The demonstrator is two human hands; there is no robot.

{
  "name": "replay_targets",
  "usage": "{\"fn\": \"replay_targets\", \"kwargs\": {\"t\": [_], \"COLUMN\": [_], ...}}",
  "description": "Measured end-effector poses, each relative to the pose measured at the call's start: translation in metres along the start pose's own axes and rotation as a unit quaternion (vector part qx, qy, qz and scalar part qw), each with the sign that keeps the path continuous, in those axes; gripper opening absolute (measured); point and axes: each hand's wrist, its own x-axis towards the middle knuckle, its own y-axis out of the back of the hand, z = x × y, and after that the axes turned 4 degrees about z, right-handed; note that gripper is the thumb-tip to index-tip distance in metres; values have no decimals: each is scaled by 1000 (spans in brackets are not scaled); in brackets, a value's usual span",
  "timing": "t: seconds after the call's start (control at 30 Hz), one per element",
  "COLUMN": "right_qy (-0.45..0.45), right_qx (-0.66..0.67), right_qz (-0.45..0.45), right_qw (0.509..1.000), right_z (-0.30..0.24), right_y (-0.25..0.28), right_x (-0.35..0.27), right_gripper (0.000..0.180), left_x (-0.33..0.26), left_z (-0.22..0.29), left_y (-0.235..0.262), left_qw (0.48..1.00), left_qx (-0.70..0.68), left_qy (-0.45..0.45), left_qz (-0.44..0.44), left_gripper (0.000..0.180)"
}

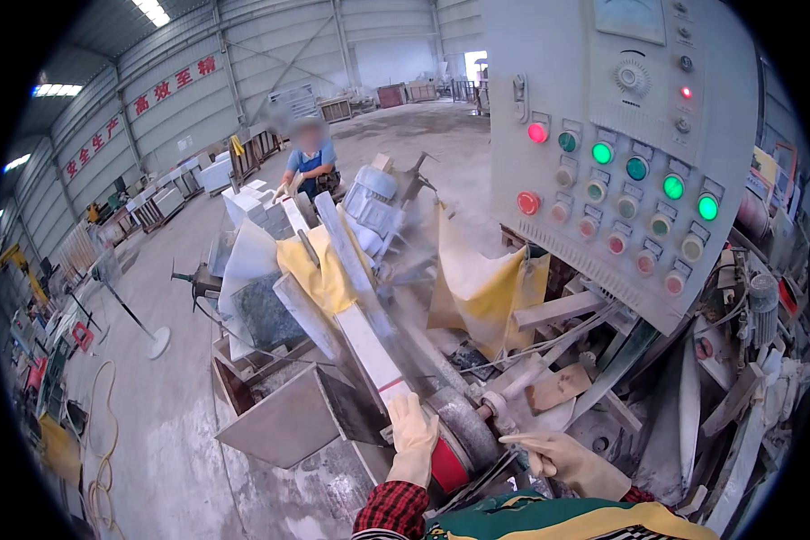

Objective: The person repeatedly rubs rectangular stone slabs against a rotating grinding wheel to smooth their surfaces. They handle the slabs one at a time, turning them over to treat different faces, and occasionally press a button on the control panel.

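Two gloved hands of mine in view; clock dial centred on the left one. Left grip lies on the near end of the white strip, fingers on its top by a red line; can't tell if they clamp it, underside hidden. Strip sits right at my fingers, runs off to 11 o'clock and goes under a yellow cloth. Right grip at 3 o'clock, released: index stretched toward 9, other fingers loosely bent. Grey drum with a red band between the two grips.

Grey control cabinet at 1 o'clock, red and green lamps lit. Yellow-and-white sheet also at 1, below it. Brown block at 2. Motor near 12. Co-worker at 11, past the cloth, hands by a white piece; can't tell if it's the same strip. Grey board leans at 9.
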Motion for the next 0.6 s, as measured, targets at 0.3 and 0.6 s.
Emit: {"fn": "replay_targets", "kwargs": {"t": [0.3, 0.6], "right_qy": [-29, -65], "right_qx": [34, 48], "right_qz": [37, 114], "right_qw": [998, 990], "right_z": [43, 79], "right_y": [7, 11], "right_x": [25, 48], "right_gripper": [41, 49], "left_x": [-10, -19], "left_z": [-10, 28], "left_y": [-15, 20], "left_qw": [1000, 975], "left_qx": [-8, -222], "left_qy": [9, 6], "left_qz": [-4, 11], "left_gripper": [69, 83]}}
